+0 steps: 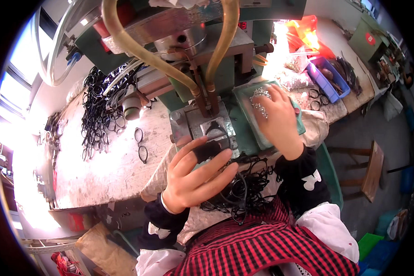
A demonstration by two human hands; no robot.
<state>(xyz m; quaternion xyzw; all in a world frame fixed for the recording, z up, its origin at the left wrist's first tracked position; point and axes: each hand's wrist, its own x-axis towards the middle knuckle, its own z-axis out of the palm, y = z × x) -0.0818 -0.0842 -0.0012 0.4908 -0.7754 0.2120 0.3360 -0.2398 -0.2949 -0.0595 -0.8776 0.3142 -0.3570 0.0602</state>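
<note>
My left hand [198,177] spreads its fingers over the metal fixture [193,120] under the machine head; one finger wears a black wrap. That wrapped finger reaches the dark curved rim of a black eyeglass frame [217,127] lying in the fixture. To the right, my right hand [280,118] bends its fingers down into a green tray [244,105], among a heap of small silvery metal parts [261,97]. What its fingertips pinch is hidden. Several black eyeglass frames [250,184] lie tangled in front of the fixture, between my forearms.
Two tan hoses [221,50] hang down the machine to copper-coloured ends above the fixture. More black frames [99,110] are piled on the left of the worktable [119,184]. A blue bin [329,87] and bags of parts stand at far right. A wooden stool [372,170] stands on the floor.
</note>
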